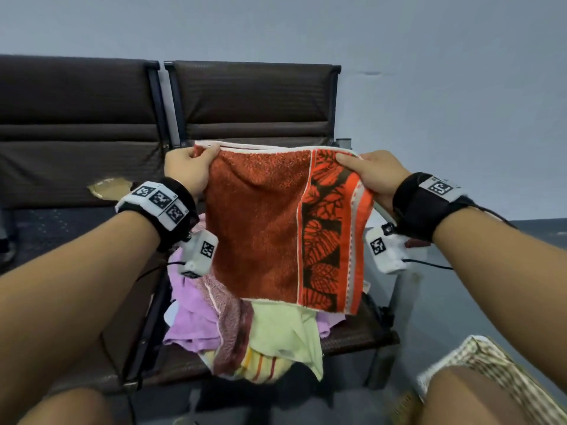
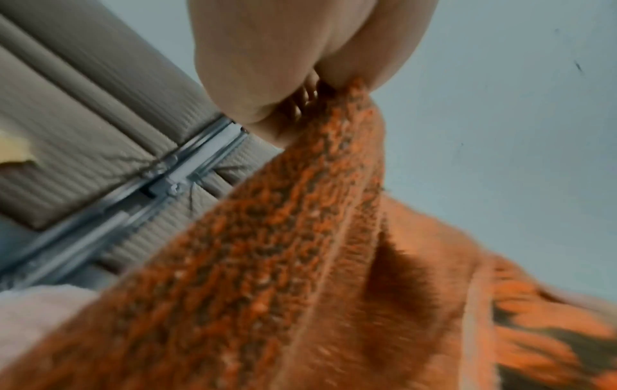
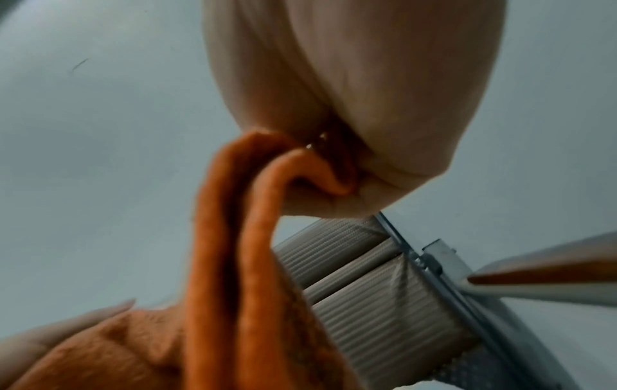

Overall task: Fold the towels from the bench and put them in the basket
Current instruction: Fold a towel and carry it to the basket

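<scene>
An orange towel (image 1: 270,222) with a black leaf band hangs doubled over in the air above the bench seat. My left hand (image 1: 193,167) pinches its top left corner, and my right hand (image 1: 365,170) pinches the top right corner. In the left wrist view the orange towel (image 2: 284,264) runs down from my left hand (image 2: 300,87). The right wrist view shows two layers of the orange towel (image 3: 233,237) held by my right hand (image 3: 333,158). Below lies a pile of towels (image 1: 245,335), purple, pale green, maroon and striped. The woven basket (image 1: 487,372) stands at the lower right.
The dark bench (image 1: 251,99) has several seats with backrests against a grey wall. A torn patch (image 1: 109,187) shows on the left seat. My knees fill the lower corners. Cables hang from both wrist cameras.
</scene>
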A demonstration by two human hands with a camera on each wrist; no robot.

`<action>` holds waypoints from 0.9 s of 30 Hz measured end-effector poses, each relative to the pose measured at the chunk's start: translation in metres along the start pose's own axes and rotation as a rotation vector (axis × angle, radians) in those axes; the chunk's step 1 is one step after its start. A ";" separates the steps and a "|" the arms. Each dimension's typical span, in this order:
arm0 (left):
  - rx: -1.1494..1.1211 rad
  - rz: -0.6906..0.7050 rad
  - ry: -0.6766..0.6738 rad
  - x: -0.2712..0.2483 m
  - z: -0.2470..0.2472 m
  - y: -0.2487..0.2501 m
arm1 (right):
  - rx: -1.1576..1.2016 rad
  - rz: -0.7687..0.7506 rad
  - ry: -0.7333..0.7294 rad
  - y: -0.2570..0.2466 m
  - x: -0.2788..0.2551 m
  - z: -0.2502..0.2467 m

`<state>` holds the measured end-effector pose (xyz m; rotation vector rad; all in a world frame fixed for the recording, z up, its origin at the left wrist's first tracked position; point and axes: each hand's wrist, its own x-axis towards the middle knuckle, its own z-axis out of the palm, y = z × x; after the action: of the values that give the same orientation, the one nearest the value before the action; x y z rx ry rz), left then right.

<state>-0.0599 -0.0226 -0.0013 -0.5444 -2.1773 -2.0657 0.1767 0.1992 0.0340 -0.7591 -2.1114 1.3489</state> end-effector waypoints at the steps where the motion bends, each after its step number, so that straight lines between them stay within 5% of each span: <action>1: -0.011 -0.040 0.025 -0.004 0.006 0.001 | 0.050 0.039 0.011 -0.001 -0.001 0.006; 4: -0.092 -0.089 -0.004 -0.025 0.030 0.010 | 0.101 0.098 -0.007 -0.007 -0.005 0.027; 8: -0.224 -0.076 -0.314 -0.082 0.062 0.029 | 0.227 0.189 -0.148 -0.019 -0.015 0.054; 11: -0.120 -0.001 -0.501 -0.114 0.072 0.037 | 0.297 0.196 -0.299 -0.024 -0.024 0.059; 14: -0.135 -0.099 -0.643 -0.117 0.062 0.042 | 0.178 0.132 -0.307 -0.021 -0.028 0.055; 19: -0.125 -0.112 -0.375 -0.094 0.050 0.030 | 0.169 0.084 -0.414 -0.012 -0.026 0.048; 24: -0.193 -0.287 -0.691 -0.089 0.045 0.017 | 0.282 0.103 -0.485 -0.008 -0.018 0.045; 27: -0.272 -0.183 -0.651 -0.077 0.044 0.013 | 0.185 0.117 -0.416 -0.003 -0.008 0.036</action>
<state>0.0235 0.0064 -0.0159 -1.2401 -2.3212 -2.5800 0.1566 0.1697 0.0228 -0.5682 -2.2299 1.8704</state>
